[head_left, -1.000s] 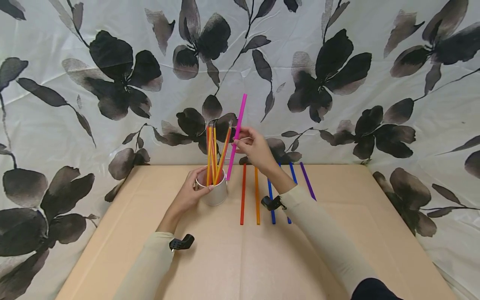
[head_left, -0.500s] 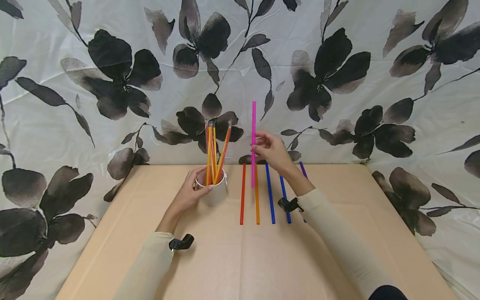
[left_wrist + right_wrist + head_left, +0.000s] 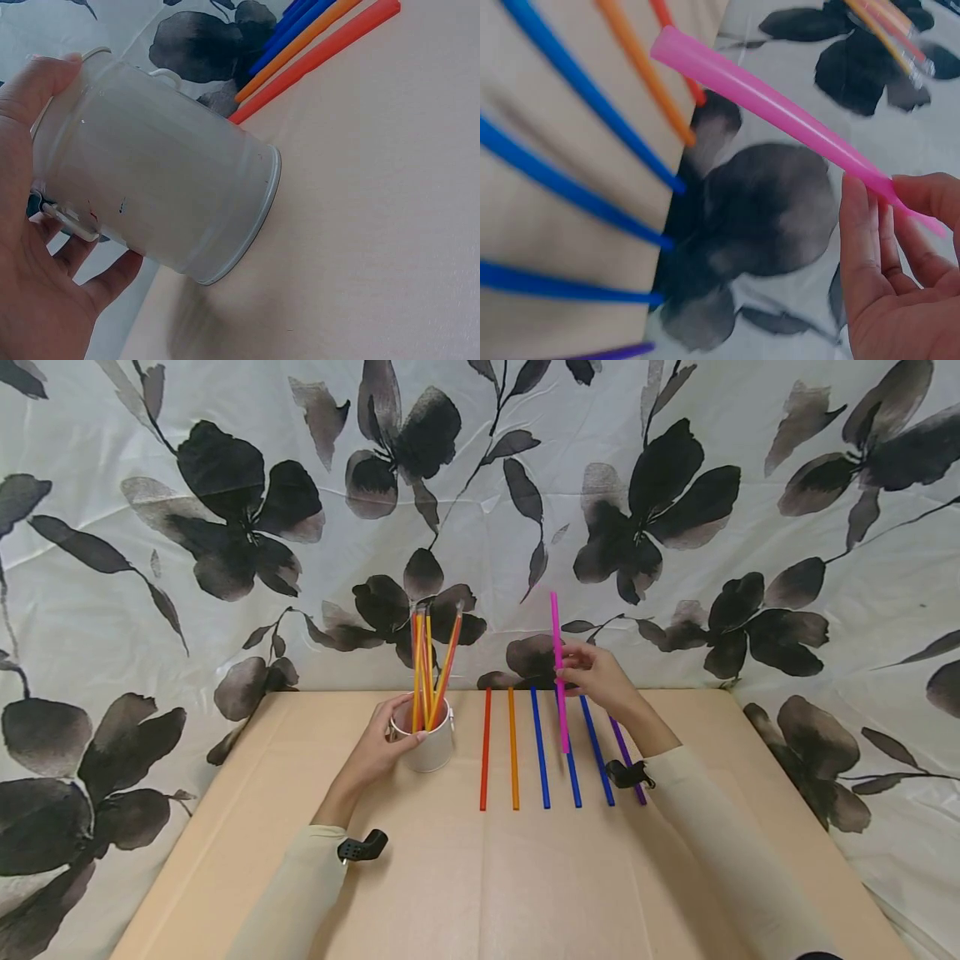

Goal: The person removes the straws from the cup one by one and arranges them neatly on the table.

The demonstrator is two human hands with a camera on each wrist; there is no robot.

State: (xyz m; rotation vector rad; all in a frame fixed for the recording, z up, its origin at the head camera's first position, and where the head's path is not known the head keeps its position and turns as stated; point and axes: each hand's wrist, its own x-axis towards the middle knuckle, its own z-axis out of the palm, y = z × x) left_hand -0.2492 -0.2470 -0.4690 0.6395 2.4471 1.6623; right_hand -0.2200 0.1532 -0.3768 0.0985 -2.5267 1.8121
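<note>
A small white metal bucket [image 3: 435, 753] with side lugs stands on the table, tilted only by the camera angle in the left wrist view. My left hand [image 3: 377, 750] grips it near the rim, thumb in front. Several orange and yellow sticks [image 3: 418, 677] with clear tips lean inside it. Between thumb and fingertips, my right hand [image 3: 600, 678] pinches a pink drinking straw [image 3: 757, 97]. This straw hangs nearly upright in the air over the second blue straw [image 3: 573, 777]; its lower end flares wider in the right wrist view.
Right of the bucket, straws lie in a spaced row: a red straw [image 3: 485, 752], an orange straw [image 3: 513, 752], three blue ones and a purple straw [image 3: 622, 745] partly behind the right wrist. A floral cloth [image 3: 480, 527] hangs behind the table [image 3: 450, 885].
My right hand has carried the pink straw from beside the bucket to the right, past the red and orange straws, and slightly lower. The left hand and bucket have stayed put.
</note>
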